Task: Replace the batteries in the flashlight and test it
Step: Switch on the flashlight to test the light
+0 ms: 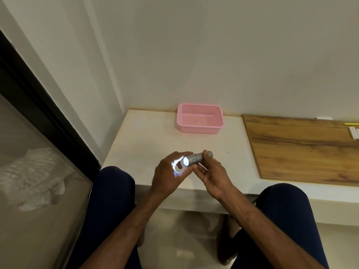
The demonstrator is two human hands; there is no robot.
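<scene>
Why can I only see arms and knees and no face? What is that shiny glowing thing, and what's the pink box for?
The camera sits on the person's head and looks down, so you see what they see: their own two arms and their knees in dark trousers, never their face. There is just this one picture.

The glowing thing is a small silver flashlight. The right hand holds it, with the thumb at its back end. It is switched on and shines onto the left hand, which is cupped right in front of the light. That is a way to check it works.

In front of them is a white table. The pink basket stands at the back by the wall; it looks empty. A wooden board lies to the right.
</scene>
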